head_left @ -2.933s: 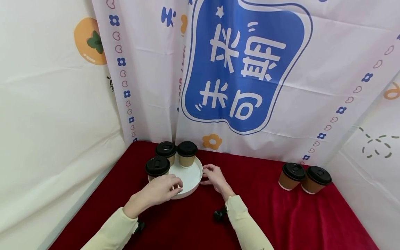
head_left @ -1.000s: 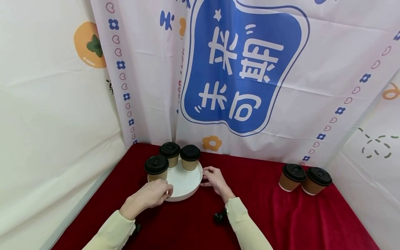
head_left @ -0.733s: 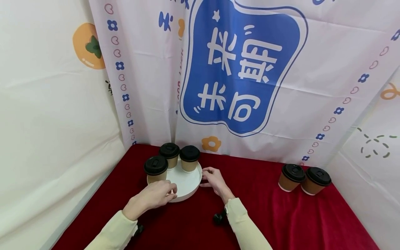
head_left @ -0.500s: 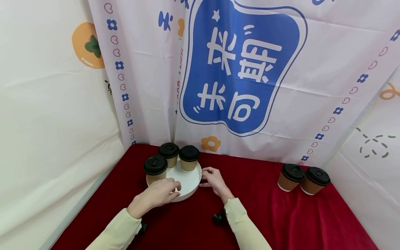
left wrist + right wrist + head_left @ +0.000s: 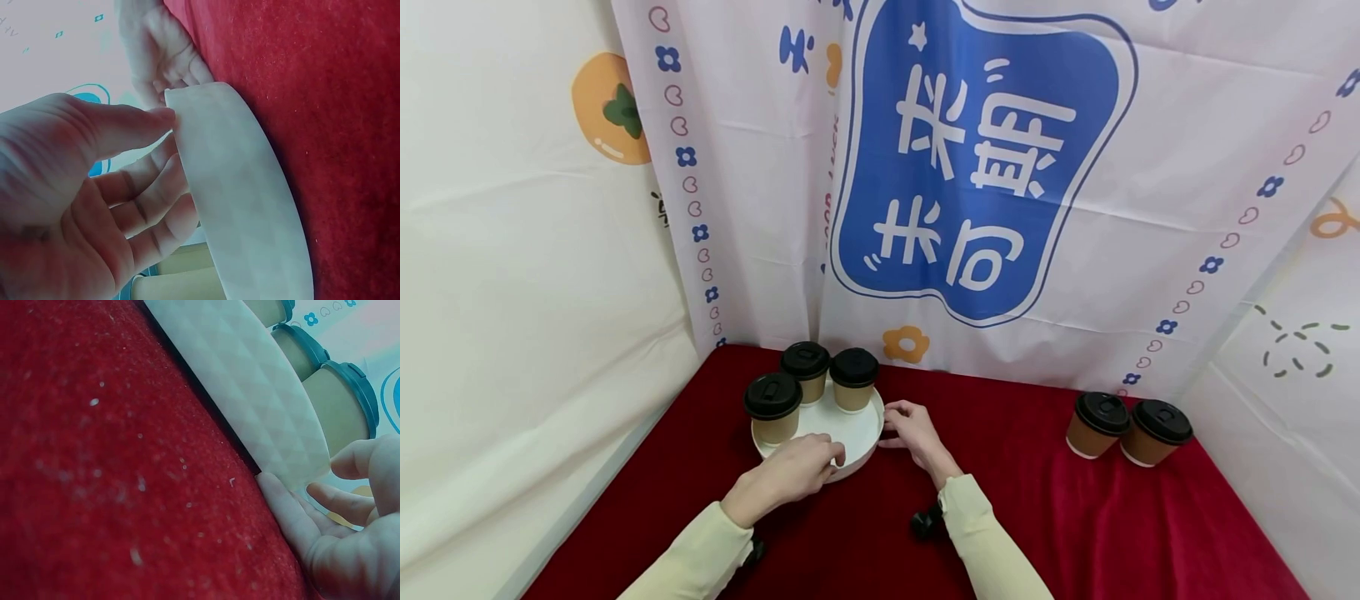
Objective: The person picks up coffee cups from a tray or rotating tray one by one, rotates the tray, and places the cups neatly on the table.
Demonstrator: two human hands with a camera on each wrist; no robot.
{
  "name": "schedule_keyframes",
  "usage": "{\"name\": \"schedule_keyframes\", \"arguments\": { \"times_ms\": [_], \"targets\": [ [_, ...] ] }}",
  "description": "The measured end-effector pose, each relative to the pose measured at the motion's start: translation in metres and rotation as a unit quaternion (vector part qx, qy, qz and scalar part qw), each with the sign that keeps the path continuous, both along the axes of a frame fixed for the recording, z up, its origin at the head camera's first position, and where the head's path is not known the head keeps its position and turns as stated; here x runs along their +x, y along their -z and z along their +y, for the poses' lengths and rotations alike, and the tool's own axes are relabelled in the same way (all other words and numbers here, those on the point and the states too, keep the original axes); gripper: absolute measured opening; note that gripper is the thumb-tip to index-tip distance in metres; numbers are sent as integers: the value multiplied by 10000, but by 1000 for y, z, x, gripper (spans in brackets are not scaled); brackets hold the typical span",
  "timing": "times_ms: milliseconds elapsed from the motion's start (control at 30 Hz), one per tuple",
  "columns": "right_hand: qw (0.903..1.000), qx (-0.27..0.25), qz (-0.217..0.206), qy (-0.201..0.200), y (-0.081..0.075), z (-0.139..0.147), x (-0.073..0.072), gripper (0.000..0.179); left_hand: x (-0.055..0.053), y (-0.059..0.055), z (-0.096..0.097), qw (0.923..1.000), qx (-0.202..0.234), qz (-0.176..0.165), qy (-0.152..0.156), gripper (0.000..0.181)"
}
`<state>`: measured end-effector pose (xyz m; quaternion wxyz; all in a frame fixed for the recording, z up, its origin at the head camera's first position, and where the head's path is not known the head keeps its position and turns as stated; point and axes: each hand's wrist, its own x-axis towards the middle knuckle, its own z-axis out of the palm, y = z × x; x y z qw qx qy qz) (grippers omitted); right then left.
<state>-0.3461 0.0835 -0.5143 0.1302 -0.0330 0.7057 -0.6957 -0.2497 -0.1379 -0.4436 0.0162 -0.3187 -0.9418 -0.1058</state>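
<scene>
A round white tray (image 5: 853, 429) with a faceted side wall (image 5: 244, 375) lies on red cloth. Three lidded paper cups stand on it: a front-left cup (image 5: 773, 408), a back-left cup (image 5: 806, 371) and a back-right cup (image 5: 853, 380). At the near rim, my left hand (image 5: 793, 471) pinches the tray edge; in the left wrist view its thumb (image 5: 134, 128) meets the rim from outside, the other fingers behind it. My right hand (image 5: 917, 433) holds the tray's right edge, its thumb and fingers around the rim and wall.
Two more brown cups with black lids, a left one (image 5: 1097, 425) and a right one (image 5: 1156, 433), stand close together on the red cloth (image 5: 1000, 467) at the right. A printed curtain (image 5: 760, 208) hangs behind, and white fabric walls flank the table.
My left hand has moved right along the near side of the tray, and its fingers have closed on the rim. Earlier the tray and cups shifted slightly; my right hand stays at the right edge.
</scene>
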Motion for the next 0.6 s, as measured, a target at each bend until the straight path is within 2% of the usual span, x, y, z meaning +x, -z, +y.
{"name": "schedule_keyframes", "arguments": {
  "times_ms": [333,600],
  "targets": [
    [10000,-8,-67,17,-1,-1,0,35,1,0,-2,10000,-2,60,77,8],
    [9999,69,-76,51,-3,-2,2,35,-1,-1,-8,9995,-113,-280,-114,7]
  ]
}}
